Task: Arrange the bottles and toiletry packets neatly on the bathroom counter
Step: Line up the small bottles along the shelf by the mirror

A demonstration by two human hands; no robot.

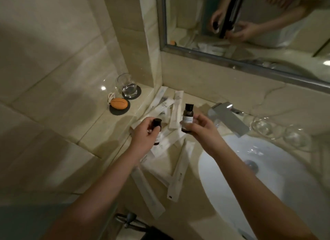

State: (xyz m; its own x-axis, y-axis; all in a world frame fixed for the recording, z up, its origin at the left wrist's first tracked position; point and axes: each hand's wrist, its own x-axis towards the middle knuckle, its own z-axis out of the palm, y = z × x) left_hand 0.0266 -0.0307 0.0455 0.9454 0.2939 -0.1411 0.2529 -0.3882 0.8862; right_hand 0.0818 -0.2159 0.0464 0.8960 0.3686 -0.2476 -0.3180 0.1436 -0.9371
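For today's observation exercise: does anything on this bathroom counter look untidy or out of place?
Yes. The white toiletry packets lie scattered at crossing angles between the wall corner and the sink, some overlapping. Both small dark bottles are off the counter: one in the left hand, one in the right hand.

walls: beige marble tile (53,48) | mirror (250,25): metal-framed | sink (267,168): white | light: dim

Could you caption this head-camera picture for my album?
Each bare hand, left hand and right hand, holds a small dark bottle above scattered white toiletry packets.
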